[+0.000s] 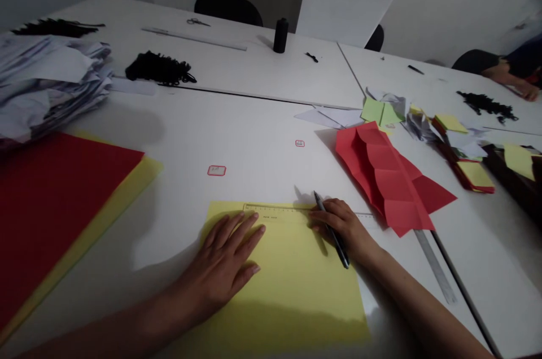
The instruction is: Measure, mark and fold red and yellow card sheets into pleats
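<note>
A yellow sheet of paper [296, 297] lies on the white table in front of me. Across its far edge runs a clear ruler [292, 213], sticking out past the sheet on the right. My left hand [226, 254] rests flat on the sheet with fingers spread, fingertips at the ruler's left part. In my right hand [341, 229] is a dark pen [339, 246], slanting between the fingers with its tip pointing up and away. The right fingertips are at the ruler's edge; whether they press on it I cannot tell. A folded red paper [387, 173] stands beyond my right hand.
Red sheets [55, 195] over yellow ones lie left, below a heap of white papers [55, 77]. Black yarn [158, 68], a black bottle-shaped spool [280, 35] and scissors [198, 22] sit farther back. Paper pads [474, 173] lie right. Another person's hand [523, 88] shows far right.
</note>
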Demonstrator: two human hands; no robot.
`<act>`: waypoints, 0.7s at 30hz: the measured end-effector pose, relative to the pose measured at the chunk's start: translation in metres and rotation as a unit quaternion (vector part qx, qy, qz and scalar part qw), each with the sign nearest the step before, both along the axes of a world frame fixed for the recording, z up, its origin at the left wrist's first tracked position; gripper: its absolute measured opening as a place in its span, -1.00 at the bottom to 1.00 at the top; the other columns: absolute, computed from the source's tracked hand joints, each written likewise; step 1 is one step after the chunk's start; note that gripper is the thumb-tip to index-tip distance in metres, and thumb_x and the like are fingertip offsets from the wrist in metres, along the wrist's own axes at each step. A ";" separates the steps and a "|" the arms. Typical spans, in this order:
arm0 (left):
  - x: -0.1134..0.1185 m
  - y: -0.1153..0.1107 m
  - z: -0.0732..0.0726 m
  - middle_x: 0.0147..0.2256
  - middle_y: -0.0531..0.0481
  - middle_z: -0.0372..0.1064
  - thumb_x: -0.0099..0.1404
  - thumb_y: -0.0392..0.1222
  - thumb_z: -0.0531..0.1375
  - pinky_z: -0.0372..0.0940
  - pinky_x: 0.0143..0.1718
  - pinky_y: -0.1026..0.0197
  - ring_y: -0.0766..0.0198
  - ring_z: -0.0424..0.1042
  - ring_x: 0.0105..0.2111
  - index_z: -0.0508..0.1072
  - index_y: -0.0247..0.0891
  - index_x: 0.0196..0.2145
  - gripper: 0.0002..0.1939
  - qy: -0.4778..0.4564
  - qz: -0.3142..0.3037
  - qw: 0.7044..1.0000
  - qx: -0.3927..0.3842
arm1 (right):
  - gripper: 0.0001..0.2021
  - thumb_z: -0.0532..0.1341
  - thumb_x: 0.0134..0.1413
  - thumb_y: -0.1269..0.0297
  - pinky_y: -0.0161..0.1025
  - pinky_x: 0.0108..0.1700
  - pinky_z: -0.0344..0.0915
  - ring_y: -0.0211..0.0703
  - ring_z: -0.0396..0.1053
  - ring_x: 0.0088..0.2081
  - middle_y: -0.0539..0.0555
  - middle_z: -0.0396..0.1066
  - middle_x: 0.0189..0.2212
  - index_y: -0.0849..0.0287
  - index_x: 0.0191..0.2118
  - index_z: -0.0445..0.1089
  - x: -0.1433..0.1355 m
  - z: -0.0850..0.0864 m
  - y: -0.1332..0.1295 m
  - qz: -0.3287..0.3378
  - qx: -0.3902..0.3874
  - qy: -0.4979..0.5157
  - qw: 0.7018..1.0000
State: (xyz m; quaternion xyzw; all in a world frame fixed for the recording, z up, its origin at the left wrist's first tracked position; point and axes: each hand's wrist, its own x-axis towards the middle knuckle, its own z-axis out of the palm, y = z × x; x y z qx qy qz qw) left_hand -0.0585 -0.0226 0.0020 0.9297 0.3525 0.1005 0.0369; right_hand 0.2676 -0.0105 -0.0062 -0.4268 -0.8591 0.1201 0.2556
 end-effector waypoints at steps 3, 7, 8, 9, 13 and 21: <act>0.009 0.000 0.014 0.26 -0.12 0.05 0.36 -0.13 0.05 0.09 0.19 -0.06 0.02 0.02 0.24 0.27 -0.26 0.17 -0.56 -0.015 0.006 1.000 -0.017 | -0.75 0.19 0.21 0.32 -0.04 -0.10 0.31 -0.05 0.34 -0.12 0.13 0.41 -0.21 0.11 0.01 0.37 -0.004 0.000 0.004 -0.003 0.004 0.002 1.000; 0.030 0.006 0.018 0.22 -0.15 0.13 0.37 -0.09 0.07 0.13 0.19 -0.03 0.03 0.08 0.22 0.27 -0.31 0.16 -0.54 -0.031 0.004 0.999 -0.033 | -0.74 0.19 0.20 0.35 -0.04 -0.09 0.30 -0.05 0.32 -0.12 0.13 0.41 -0.20 0.12 0.01 0.37 -0.002 -0.001 0.005 -0.001 0.005 0.004 1.000; 0.033 0.008 0.016 0.22 -0.16 0.14 0.37 -0.06 0.07 0.15 0.19 -0.02 0.03 0.09 0.22 0.25 -0.33 0.18 -0.51 -0.030 0.004 0.999 -0.032 | -0.74 0.20 0.20 0.36 -0.03 -0.08 0.30 -0.05 0.32 -0.11 0.14 0.41 -0.19 0.12 0.01 0.38 -0.001 -0.001 0.005 -0.003 0.004 0.002 1.000; 0.035 0.010 0.013 0.22 -0.17 0.15 0.37 -0.04 0.08 0.16 0.18 -0.02 0.03 0.10 0.21 0.22 -0.34 0.19 -0.49 -0.027 0.003 0.999 -0.030 | -0.74 0.20 0.20 0.36 -0.03 -0.07 0.30 -0.04 0.32 -0.10 0.14 0.41 -0.19 0.13 0.01 0.38 0.000 -0.001 0.005 -0.006 0.003 0.000 1.000; 0.034 0.013 0.002 0.22 -0.17 0.15 0.36 0.00 0.08 0.16 0.18 0.02 0.05 0.12 0.21 0.18 -0.39 0.22 -0.42 -0.013 -0.006 1.000 -0.014 | -0.74 0.18 0.21 0.38 -0.04 -0.05 0.30 -0.03 0.32 -0.06 0.14 0.42 -0.18 0.13 0.01 0.38 0.000 0.002 0.005 -0.014 -0.010 0.005 1.000; 0.031 0.014 0.004 0.25 -0.18 0.10 0.35 0.00 0.09 0.12 0.22 0.03 0.04 0.07 0.25 0.14 -0.44 0.24 -0.37 -0.017 -0.016 1.000 0.007 | -0.68 0.19 0.19 0.42 -0.03 -0.06 0.32 -0.05 0.33 -0.05 0.11 0.42 -0.10 0.06 0.06 0.34 0.001 0.000 0.003 -0.025 -0.029 0.015 0.999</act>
